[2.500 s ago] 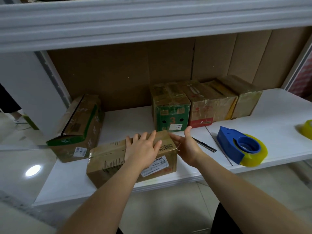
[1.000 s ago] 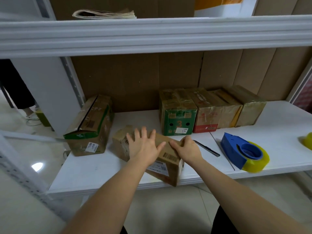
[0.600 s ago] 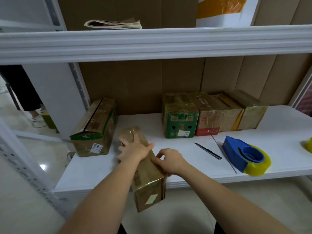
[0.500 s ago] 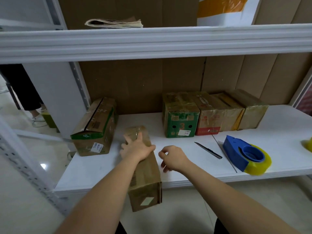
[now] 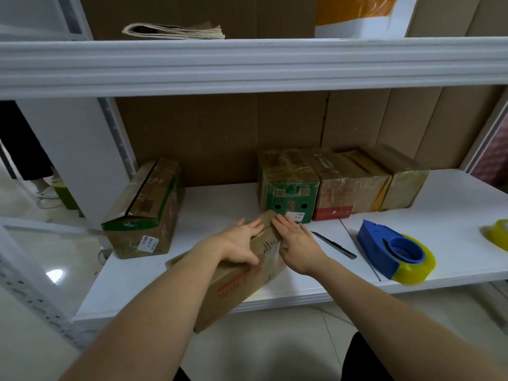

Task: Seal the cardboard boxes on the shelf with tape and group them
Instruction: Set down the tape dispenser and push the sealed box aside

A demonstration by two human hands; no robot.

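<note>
Nearby, knife [image 5: 333, 245], tape dispenser [image 5: 395, 253], boxes row [image 5: 341, 188] — flat-fingered left hand [image 5: 238, 246], right hand [image 5: 298, 243] press box [image 5: 236, 281].

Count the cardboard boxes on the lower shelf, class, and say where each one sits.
6. One box lies at the front edge under both hands; one open box stands at the left; four stand side by side along the back. Others may be hidden behind them.

A stack of folded brown paper [image 5: 176, 31] lies on the upper shelf [image 5: 247, 64]; a white and orange package [image 5: 357, 15] stands to its right. A slim black knife [image 5: 334, 245] lies on the lower shelf; a person's legs [image 5: 33, 160] show at far left.
</note>
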